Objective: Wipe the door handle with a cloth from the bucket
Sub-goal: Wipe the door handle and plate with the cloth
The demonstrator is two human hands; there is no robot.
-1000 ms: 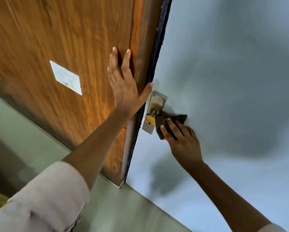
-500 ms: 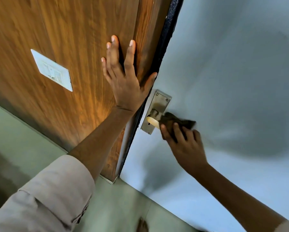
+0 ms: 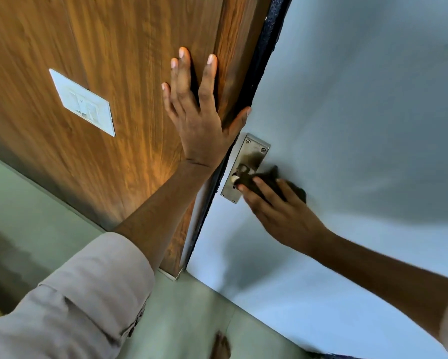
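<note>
Pale door (image 3: 360, 104) stood beside wood-grain panel (image 3: 101, 60) carrying a white switch plate (image 3: 82, 102), no legible writing. Left hand (image 3: 199, 120) lay flat, fingers spread, on the panel, holding nothing. Right hand (image 3: 277, 211) pressed a dark cloth (image 3: 264, 177) around the door handle (image 3: 235, 179) on its metal backplate (image 3: 246, 164).

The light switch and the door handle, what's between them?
In the head view, the left hand lies flat on the wood panel between the light switch and the door handle, with the black door edge just beyond it.
</note>
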